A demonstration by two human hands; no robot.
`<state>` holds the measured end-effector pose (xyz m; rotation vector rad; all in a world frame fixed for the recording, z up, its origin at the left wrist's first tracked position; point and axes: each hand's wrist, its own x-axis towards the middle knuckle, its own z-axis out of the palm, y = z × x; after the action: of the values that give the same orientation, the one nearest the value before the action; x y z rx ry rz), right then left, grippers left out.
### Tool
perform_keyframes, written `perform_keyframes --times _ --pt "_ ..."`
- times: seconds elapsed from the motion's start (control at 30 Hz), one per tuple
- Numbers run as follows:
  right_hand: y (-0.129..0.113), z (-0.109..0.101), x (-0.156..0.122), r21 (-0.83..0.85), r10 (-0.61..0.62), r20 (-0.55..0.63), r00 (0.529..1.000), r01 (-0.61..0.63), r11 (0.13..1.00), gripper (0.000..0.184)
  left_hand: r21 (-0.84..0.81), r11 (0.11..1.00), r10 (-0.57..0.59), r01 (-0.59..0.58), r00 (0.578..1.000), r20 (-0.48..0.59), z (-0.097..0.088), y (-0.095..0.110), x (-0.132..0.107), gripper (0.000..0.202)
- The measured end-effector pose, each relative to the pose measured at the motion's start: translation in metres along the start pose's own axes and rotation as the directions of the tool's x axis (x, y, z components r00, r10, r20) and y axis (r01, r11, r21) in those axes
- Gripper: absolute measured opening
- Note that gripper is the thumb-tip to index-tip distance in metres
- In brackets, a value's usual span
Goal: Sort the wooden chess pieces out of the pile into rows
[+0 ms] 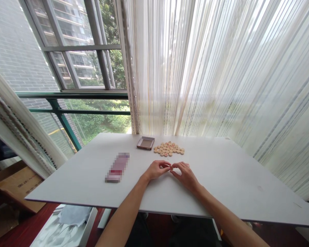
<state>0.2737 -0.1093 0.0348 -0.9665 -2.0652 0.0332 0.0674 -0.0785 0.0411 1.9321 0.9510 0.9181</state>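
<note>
My left hand (157, 169) and my right hand (184, 174) rest on the white table (221, 178), fingertips meeting in a pinch around a small round wooden piece (171, 167) that is barely visible between them. Just beyond the hands lies a flat cluster of several round wooden game pieces (169, 149) with red and dark marks. A small open box (145, 142) with a pale inside sits to the left of the cluster.
A long flat package (117, 167), blurred out, lies on the table left of my left hand. Sheer striped curtains (221, 68) hang behind the table. A window with a green railing (67, 103) is at left. Cardboard boxes (12, 185) stand on the floor at lower left.
</note>
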Motion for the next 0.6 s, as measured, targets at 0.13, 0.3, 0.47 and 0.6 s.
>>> perform_keyframes --times 0.13,0.3,0.47,0.6 --pt "0.0015 0.001 0.0 0.005 0.003 0.007 1.0 -0.003 1.0 0.009 -0.062 0.998 -0.023 0.024 1.0 0.006 0.0014 -0.005 0.0013 0.039" --pt "0.0034 0.0013 -0.0009 -0.031 0.011 0.031 0.999 -0.01 0.999 0.011 -0.075 0.997 -0.014 0.014 1.0 -0.006 0.0024 -0.0061 0.0014 0.036" --pt "0.0043 0.0024 -0.0009 -0.044 0.001 0.021 1.0 0.0 0.999 0.011 -0.079 0.996 -0.046 0.046 0.999 0.006 0.0037 -0.0074 0.001 0.04" --pt "0.0037 0.002 -0.0005 -0.045 0.007 0.015 1.0 -0.006 0.999 0.008 -0.08 0.996 -0.043 0.043 0.999 0.01 0.0039 -0.0084 0.0013 0.039"
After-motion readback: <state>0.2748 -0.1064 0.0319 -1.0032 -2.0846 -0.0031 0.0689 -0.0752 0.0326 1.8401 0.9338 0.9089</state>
